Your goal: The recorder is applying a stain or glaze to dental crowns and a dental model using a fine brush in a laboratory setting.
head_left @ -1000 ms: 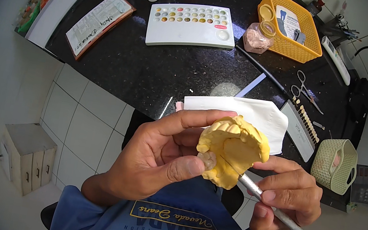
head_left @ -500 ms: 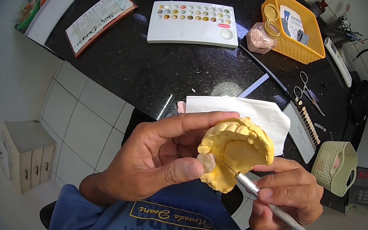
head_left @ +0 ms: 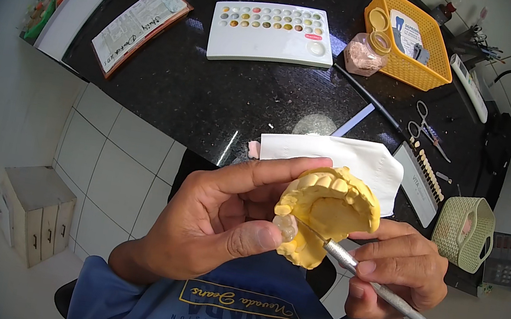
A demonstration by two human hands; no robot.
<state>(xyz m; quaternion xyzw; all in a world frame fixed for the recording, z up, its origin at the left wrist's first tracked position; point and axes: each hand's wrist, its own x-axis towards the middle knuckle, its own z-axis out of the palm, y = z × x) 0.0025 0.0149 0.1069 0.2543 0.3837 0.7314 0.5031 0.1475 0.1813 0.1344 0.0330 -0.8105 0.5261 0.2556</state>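
My left hand (head_left: 220, 211) grips a yellow dental plaster model (head_left: 343, 201) by its left side, index finger along its top and thumb below. A pale, glossy molar crown (head_left: 286, 227) sits on the model's left side, right by the thumb tip. My right hand (head_left: 399, 271) holds a metal hand tool with a knurled handle (head_left: 376, 284) like a pen. Its thin tip points into the model, beside the crown; whether it touches is hard to tell. Some of my right fingers reach behind the model's right edge.
A white cloth (head_left: 363, 161) lies under the model on the black counter (head_left: 165, 94). Beyond are a white palette with wells (head_left: 267, 50), a pink powder jar (head_left: 362, 56) and a yellow basket (head_left: 418, 75). To the right lie scissor-handled forceps (head_left: 417, 129), a tooth shade guide (head_left: 416, 186) and a green basket (head_left: 460, 231).
Both hands stay almost in place. The model and the tool have shifted only very slightly, and the counter's contents appear a few pixels over from a small head movement.
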